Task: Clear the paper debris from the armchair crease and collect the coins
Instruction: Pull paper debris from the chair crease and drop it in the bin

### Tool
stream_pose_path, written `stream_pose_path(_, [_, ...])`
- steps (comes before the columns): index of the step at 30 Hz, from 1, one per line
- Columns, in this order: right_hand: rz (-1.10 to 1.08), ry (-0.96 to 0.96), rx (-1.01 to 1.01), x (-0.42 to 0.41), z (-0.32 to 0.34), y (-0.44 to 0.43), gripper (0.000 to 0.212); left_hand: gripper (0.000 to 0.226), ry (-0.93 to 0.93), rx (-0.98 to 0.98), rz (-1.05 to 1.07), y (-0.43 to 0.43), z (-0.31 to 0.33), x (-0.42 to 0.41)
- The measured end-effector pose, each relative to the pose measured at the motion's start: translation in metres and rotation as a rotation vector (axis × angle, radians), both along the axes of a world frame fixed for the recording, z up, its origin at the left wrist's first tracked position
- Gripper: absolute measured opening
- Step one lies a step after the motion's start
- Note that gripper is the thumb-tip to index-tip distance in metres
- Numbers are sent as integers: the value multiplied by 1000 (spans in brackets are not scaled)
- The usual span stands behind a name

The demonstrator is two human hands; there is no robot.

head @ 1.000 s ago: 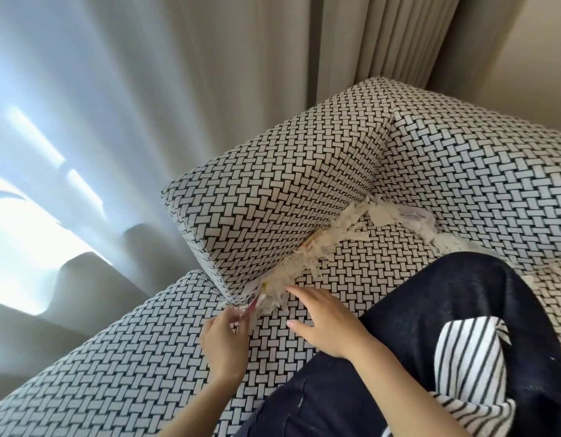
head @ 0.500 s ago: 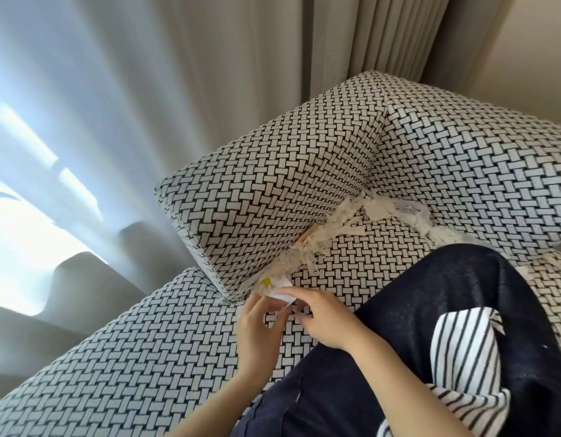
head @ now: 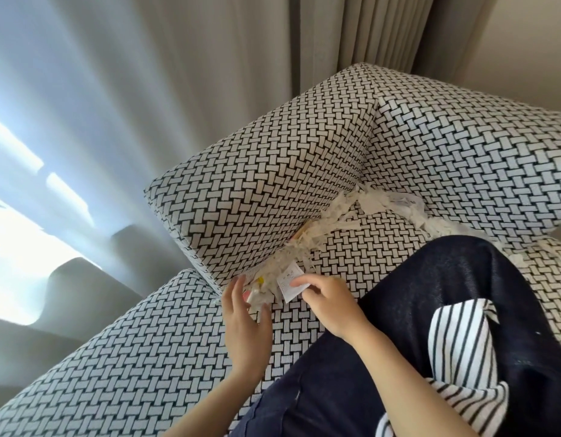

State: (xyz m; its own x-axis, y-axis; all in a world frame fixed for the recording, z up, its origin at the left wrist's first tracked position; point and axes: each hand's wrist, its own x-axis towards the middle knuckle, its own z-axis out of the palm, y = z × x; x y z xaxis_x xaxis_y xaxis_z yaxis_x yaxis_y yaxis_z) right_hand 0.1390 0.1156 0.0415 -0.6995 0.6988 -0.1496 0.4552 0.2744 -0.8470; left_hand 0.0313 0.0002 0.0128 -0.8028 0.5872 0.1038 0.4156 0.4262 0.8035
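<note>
While both hands were at the front end of the armchair (head: 140, 361) crease, the right hand (head: 328, 299) had thumb and fingers curled onto a small white printed slip (head: 288, 280), pinching it. The left hand (head: 246, 323) was spread, fingers nearly straight, fingertips against a clump of scraps (head: 257, 296) just beside that slip: touching, not clenching. Paper debris (head: 332, 225), white and torn into thin ragged strips, packed the crease between the boxy arm (head: 273, 171) and the seat, then ran on under the back cushion (head: 462, 159). The upholstery was a black-and-white basket weave. A dark navy trouser leg (head: 430, 310) lay over the seat, with striped cloth (head: 458, 357) on it. Pale curtains (head: 147, 89) hung behind, daylight glowing through.
</note>
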Motion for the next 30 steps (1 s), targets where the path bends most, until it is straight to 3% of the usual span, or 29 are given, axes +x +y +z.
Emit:
stream_pose_path(3, [-3,12,-13,0,1,0,32,56,77,-54,35,0,-2,-5])
stream_pose_path(8, [18,22,-24,0,3,-3,30,45,46,-92,69,1,0,-11])
stream_pose_path(12, [10,-51,101,-2,0,-2,29,16,40,-105,79,4,5,-17])
stream_pose_path(16, [-30,-56,171,3,2,-7,27,14,125,-122,77,6,17,-21])
stream_pose_path(21, [-87,95,163,8,14,-18,25,7,212,18,36,15,47,-22])
stream_pose_path(26, [-246,351,28,25,40,-17,19,4,310,211,-65,40,85,-12])
stream_pose_path(30, [-290,435,-3,56,70,-8,21,6,195,405,-164,76,121,5])
